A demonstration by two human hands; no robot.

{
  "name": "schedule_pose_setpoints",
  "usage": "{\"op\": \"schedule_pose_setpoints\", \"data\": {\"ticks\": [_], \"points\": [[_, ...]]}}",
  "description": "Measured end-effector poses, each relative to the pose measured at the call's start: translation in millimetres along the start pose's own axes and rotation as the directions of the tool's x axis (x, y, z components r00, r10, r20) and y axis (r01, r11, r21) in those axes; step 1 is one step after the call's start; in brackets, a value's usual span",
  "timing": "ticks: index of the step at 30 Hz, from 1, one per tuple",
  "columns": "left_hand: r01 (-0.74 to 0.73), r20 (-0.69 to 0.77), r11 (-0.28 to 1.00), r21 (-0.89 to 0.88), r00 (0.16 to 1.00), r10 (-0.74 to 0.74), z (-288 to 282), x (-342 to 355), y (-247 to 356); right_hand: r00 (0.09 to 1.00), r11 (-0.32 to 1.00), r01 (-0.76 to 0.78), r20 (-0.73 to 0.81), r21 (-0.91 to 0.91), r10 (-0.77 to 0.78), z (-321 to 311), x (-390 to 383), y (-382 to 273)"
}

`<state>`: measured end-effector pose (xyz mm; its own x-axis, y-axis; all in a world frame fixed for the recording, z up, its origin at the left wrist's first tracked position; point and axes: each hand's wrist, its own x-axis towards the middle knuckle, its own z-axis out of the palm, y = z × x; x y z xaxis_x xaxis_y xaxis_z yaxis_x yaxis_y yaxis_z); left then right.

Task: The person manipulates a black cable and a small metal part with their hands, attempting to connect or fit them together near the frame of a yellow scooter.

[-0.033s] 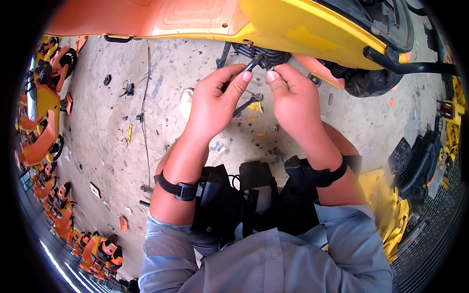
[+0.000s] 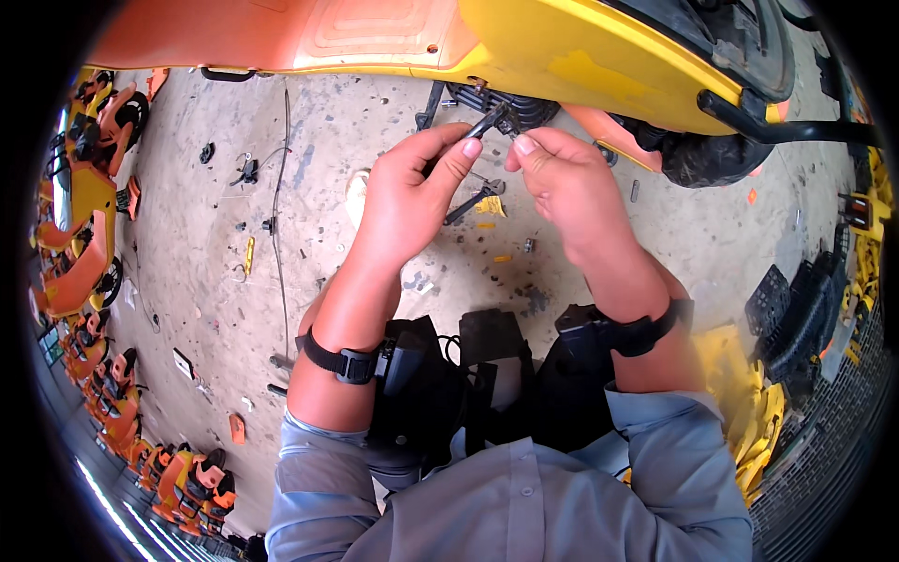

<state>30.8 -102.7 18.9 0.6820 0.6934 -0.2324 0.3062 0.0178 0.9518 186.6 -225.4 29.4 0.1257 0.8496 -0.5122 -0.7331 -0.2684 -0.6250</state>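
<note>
My left hand (image 2: 412,194) is closed, pinching a short dark rod-like part (image 2: 486,123) between thumb and fingertips. A small black fitting (image 2: 508,122) is at the part's upper end. My right hand (image 2: 573,180) is closed beside that fitting, thumb and forefinger pressed together. What lies between those right fingertips, if anything, is too small to name. Just above both hands is the lower edge of a yellow and orange scooter body (image 2: 552,56), with a black ribbed part (image 2: 524,105) under it. An adjustable wrench (image 2: 476,199) lies on the floor below and between my hands.
Small scraps, a black cable (image 2: 274,201) and a yellow strip (image 2: 249,255) are scattered over the concrete floor (image 2: 206,281). Orange scooters (image 2: 75,253) line the left side. Yellow panels (image 2: 744,403) and black plastic parts (image 2: 796,304) lie at the right. A black bar (image 2: 787,129) sticks out at upper right.
My right hand has turned and its fingers have curled in more, with its wrist shifting slightly right. My left hand and the dark part stay nearly in place.
</note>
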Motion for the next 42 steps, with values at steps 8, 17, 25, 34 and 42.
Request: {"op": "schedule_pose_setpoints", "data": {"ticks": [8,17,25,34,42], "points": [[-0.280,-0.060,0.941,0.189,0.953,0.295,3.8,1.7,1.8,0.835,0.592,0.295,-0.098,-0.750,-0.541,11.4,-1.3,14.7],[-0.354,-0.084,0.883,0.307,0.914,0.396,11.4,0.2,5.1,0.878,0.722,0.303,-0.113,-0.622,-0.465,12.9,-4.9,8.6],[-0.265,-0.150,0.928,0.262,0.939,0.311,22.1,0.5,0.3,0.597,0.112,0.247,0.060,-0.963,-0.800,9.8,-0.3,19.5],[-0.214,-0.223,0.961,0.176,0.942,0.251,21.0,-1.5,-4.2,0.964,0.973,0.037,-0.249,-0.230,-0.096,13.1,-12.1,-5.5],[-0.209,-0.200,0.965,0.157,0.950,0.238,21.1,-3.5,-6.1,0.869,0.829,0.258,-0.255,-0.496,-0.423,12.0,-4.7,15.3]]}}
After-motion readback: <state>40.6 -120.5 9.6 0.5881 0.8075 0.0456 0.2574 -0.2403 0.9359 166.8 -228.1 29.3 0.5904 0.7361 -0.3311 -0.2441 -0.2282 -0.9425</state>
